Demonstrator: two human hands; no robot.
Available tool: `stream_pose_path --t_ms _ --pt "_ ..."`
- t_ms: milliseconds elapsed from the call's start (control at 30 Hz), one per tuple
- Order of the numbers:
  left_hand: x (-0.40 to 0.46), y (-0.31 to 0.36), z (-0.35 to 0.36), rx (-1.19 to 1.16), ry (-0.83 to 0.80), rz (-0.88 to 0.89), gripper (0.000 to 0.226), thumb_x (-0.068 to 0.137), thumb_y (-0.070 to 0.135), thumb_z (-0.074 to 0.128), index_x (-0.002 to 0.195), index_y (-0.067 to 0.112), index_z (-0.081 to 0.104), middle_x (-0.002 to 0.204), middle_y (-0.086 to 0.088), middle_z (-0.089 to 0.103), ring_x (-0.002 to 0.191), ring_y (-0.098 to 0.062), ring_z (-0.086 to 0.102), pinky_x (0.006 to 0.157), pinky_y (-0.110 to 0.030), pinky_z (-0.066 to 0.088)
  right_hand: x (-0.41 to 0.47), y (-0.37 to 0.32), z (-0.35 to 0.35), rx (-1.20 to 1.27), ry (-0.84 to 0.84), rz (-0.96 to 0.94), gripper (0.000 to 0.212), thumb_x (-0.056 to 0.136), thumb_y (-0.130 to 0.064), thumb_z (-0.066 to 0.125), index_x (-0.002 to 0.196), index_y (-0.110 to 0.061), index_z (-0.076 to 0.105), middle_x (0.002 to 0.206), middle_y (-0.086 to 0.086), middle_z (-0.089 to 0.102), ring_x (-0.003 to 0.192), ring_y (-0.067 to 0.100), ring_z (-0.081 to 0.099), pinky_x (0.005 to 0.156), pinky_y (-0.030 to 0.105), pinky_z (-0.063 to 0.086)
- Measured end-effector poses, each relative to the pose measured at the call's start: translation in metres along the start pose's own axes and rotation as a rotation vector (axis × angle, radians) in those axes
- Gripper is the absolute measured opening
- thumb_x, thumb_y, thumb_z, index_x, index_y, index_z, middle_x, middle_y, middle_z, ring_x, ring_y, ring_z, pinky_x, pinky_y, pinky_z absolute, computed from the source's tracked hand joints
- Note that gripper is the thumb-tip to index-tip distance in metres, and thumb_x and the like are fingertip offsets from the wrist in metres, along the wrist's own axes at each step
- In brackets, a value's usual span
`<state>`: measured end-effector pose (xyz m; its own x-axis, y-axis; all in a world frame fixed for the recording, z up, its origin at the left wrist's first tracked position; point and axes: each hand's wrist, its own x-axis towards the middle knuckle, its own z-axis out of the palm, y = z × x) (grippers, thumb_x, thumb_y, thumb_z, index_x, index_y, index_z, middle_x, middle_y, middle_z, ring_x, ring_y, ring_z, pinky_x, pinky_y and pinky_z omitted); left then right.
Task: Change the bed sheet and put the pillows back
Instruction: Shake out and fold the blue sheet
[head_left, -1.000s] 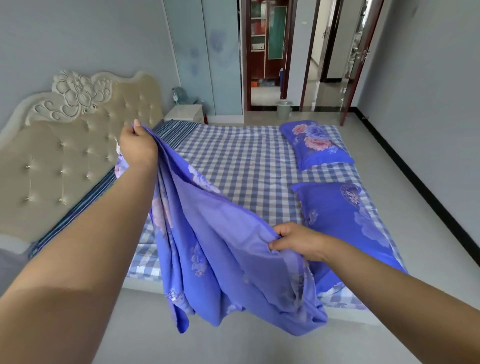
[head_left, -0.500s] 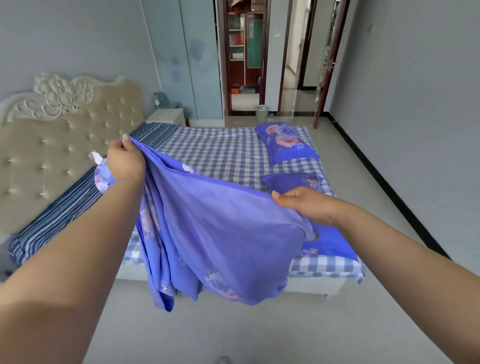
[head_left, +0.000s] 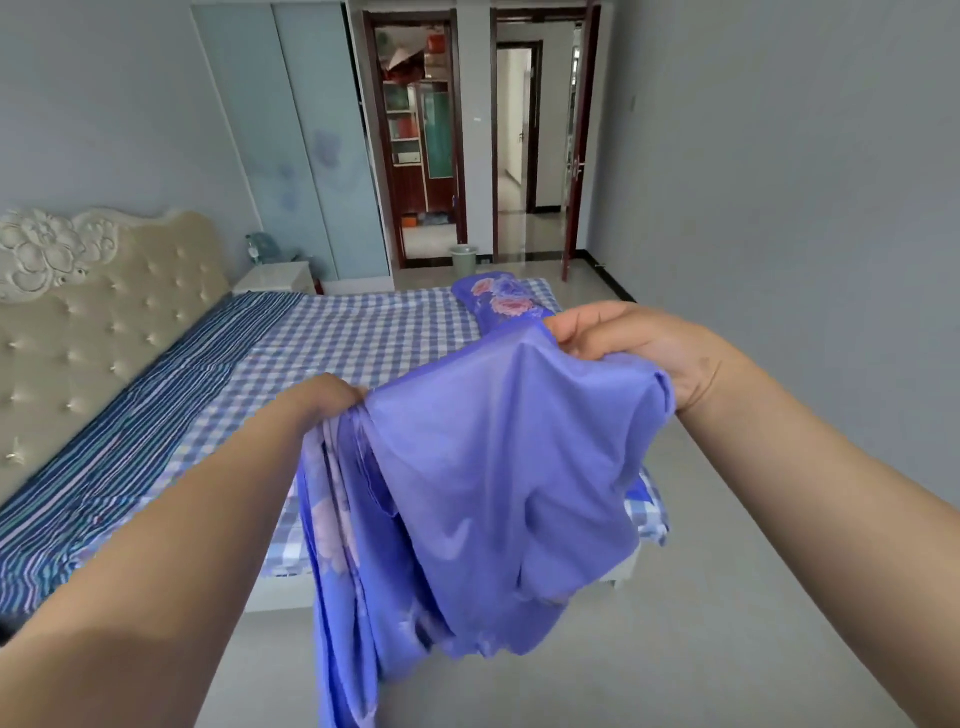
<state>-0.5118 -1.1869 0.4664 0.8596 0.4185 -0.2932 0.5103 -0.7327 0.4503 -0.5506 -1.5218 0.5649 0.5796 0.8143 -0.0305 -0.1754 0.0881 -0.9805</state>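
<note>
A purple floral bed sheet (head_left: 498, 478) hangs bunched in the air in front of me, its lower end trailing toward the floor. My left hand (head_left: 322, 397) grips a gathered edge of it at the left. My right hand (head_left: 639, 348) pinches its upper hem at the right, held a little higher. Behind the sheet lies the bed (head_left: 332, 338), covered in blue-and-white check cloth, with a striped cover (head_left: 135, 447) along the headboard side. One purple floral pillow (head_left: 501, 301) shows at the bed's far right edge. The sheet hides a second pillow.
A tufted beige headboard (head_left: 93, 317) stands at the left. A white nightstand (head_left: 275, 278) and a small bin (head_left: 463, 260) stand beyond the bed. Two open doorways (head_left: 530, 156) are at the back. Grey floor runs along the bed's near and right sides.
My hands came closer together and level: the left dropped and moved right, the right rose. The sheet now hangs lower and bunched, covering the near pillow. The view shifted back from the bed.
</note>
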Motion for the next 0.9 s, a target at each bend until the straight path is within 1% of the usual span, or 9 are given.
stream_pose_path --t_ms 133,233,333,467,533,600,667,767,900 --pt "-0.001 -0.006 -0.037 0.281 -0.072 -0.004 0.063 0.085 0.056 0.057 0.129 0.01 0.055 0.135 -0.007 0.054 0.117 -0.027 0.054 0.098 -0.035 0.045 0.013 -0.018 0.027 0.17 0.037 0.02 0.045 0.05 0.0 0.061 0.094 0.0 0.064 0.085 0.013 0.063 0.073 0.022 0.064 0.07 0.025 0.055" --pt "0.003 -0.012 -0.063 0.378 0.012 0.031 0.064 0.092 0.056 0.046 0.135 0.008 0.051 0.143 -0.011 0.047 0.127 -0.027 0.047 0.103 -0.033 0.038 0.018 -0.022 0.052 0.249 0.009 0.034 0.039 0.062 -0.009 0.067 0.1 -0.004 0.063 0.09 0.01 0.062 0.081 0.02 0.062 0.077 0.027 0.053" --pt "0.01 -0.009 -0.088 0.286 0.215 0.097 0.053 0.098 0.044 0.039 0.128 0.004 0.056 0.139 -0.018 0.05 0.125 -0.032 0.049 0.101 -0.034 0.038 0.018 -0.027 0.08 0.271 0.017 0.031 0.019 0.074 -0.021 0.064 0.086 -0.006 0.068 0.083 0.007 0.067 0.077 0.016 0.066 0.077 0.026 0.055" --pt "0.01 -0.004 -0.105 -0.035 0.567 0.197 0.038 0.097 0.033 0.044 0.109 0.003 0.063 0.118 -0.024 0.061 0.109 -0.04 0.057 0.088 -0.039 0.044 0.02 -0.04 0.094 0.257 0.024 -0.008 0.025 0.078 -0.031 0.063 0.086 -0.008 0.07 0.086 0.006 0.069 0.082 0.017 0.067 0.085 0.029 0.054" --pt "0.008 -0.007 -0.108 -0.105 0.62 0.199 0.039 0.098 0.033 0.042 0.111 0.003 0.063 0.117 -0.025 0.061 0.109 -0.041 0.056 0.089 -0.039 0.044 0.024 -0.047 0.081 0.186 0.075 -0.048 0.025 0.079 -0.032 0.063 0.087 -0.009 0.07 0.085 0.005 0.07 0.079 0.016 0.068 0.08 0.028 0.055" --pt "0.007 -0.019 -0.108 -0.133 0.648 0.18 0.04 0.099 0.033 0.041 0.112 0.002 0.062 0.117 -0.026 0.061 0.109 -0.042 0.056 0.09 -0.04 0.043 0.028 -0.045 0.05 -0.099 0.19 -0.059 0.021 0.085 -0.029 0.065 0.082 -0.008 0.065 0.075 0.002 0.067 0.067 0.012 0.064 0.065 0.022 0.054" --pt "0.006 -0.034 -0.103 -0.154 0.69 0.163 0.042 0.1 0.033 0.039 0.112 0.001 0.062 0.116 -0.028 0.061 0.108 -0.044 0.055 0.089 -0.041 0.043 0.036 -0.032 0.006 -0.709 0.293 0.048 0.019 0.088 -0.024 0.067 0.076 -0.01 0.062 0.067 -0.004 0.063 0.063 0.007 0.057 0.061 0.021 0.048" --pt "-0.003 -0.038 -0.093 -0.185 0.809 0.199 0.041 0.1 0.034 0.039 0.109 0.002 0.062 0.109 -0.028 0.063 0.103 -0.044 0.056 0.084 -0.041 0.043 0.056 -0.008 -0.053 -1.587 0.411 0.228 0.015 0.092 -0.024 0.06 0.09 -0.011 0.067 0.097 0.005 0.067 0.093 0.023 0.061 0.077 0.03 0.043" --pt "-0.02 -0.03 -0.094 -0.306 1.071 0.293 0.036 0.1 0.035 0.038 0.097 0.005 0.058 0.092 -0.025 0.064 0.087 -0.042 0.056 0.072 -0.04 0.04 0.064 -0.015 -0.066 -1.753 0.879 -0.179 0.022 0.1 -0.023 0.041 0.107 -0.006 0.052 0.114 0.017 0.049 0.087 0.041 0.057 0.066 0.04 0.037"
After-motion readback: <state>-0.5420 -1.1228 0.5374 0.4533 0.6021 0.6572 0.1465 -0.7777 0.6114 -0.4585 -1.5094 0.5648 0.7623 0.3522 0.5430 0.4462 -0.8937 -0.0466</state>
